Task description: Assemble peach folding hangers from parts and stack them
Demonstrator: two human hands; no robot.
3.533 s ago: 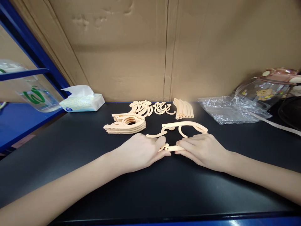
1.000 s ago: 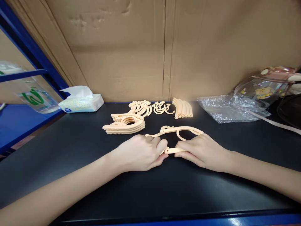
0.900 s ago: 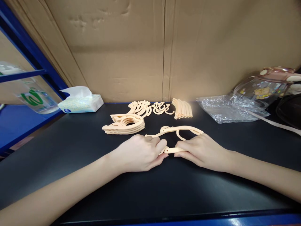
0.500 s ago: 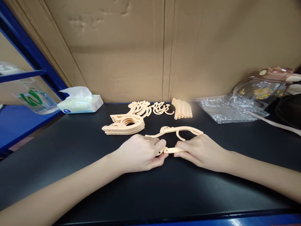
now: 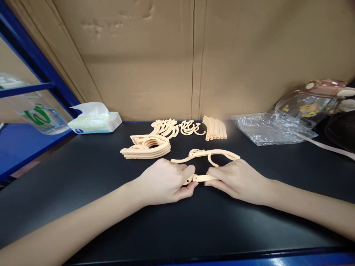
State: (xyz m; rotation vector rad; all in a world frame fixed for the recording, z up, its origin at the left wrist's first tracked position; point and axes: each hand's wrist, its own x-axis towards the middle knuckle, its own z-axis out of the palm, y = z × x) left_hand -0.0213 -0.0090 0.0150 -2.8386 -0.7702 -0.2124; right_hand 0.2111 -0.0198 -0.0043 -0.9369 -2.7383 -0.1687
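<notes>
Black tabletop (image 5: pixel 177 229) — stacked hangers (image 5: pixel 145 151), hooks (image 5: pixel 188 132), curved bars (image 5: pixel 215 128); tissue pack (image 5: pixel 95 123), plastic bag (image 5: pixel 263 131)

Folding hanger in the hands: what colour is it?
The folding hanger is pale peach, best seen in the head view.

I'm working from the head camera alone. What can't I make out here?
All in the head view:
- Jointed peach piece: its left end is hidden by the left hand, its right stretch by the right hand.
- Small curved pieces at the back: they overlap, so no sure count.
- Bottle: crossed by a blue bar, cut by the left edge.
- Black item: cut by the right edge.
</notes>
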